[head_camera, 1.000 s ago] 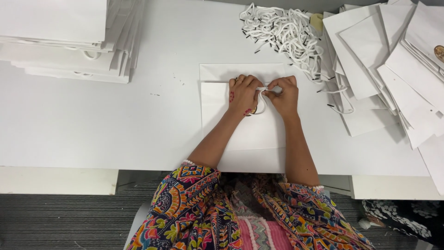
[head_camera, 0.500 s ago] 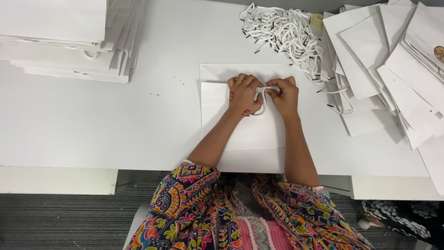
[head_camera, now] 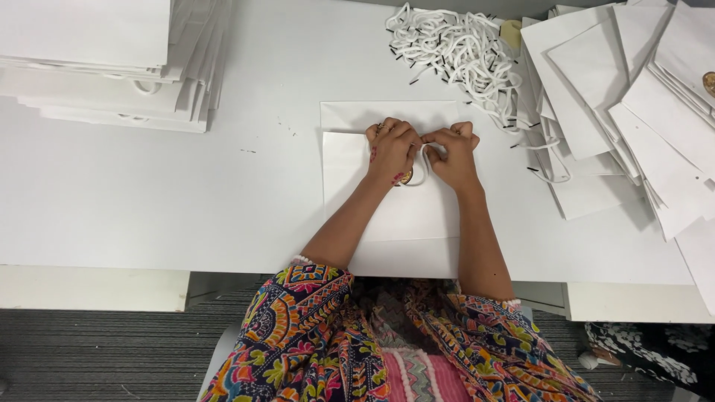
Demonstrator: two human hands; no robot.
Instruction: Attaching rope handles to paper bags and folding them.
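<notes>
On the flat white paper bag (head_camera: 387,216), both hands pinch a cord handle (head_camera: 421,167).

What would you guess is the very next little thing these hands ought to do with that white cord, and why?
Probably draw the white cord further through the top edge of the flat white paper bag. The left hand and right hand meet there, pinching the cord, and a loop of it curves on the bag between them. I cannot see whether it is knotted.
</notes>
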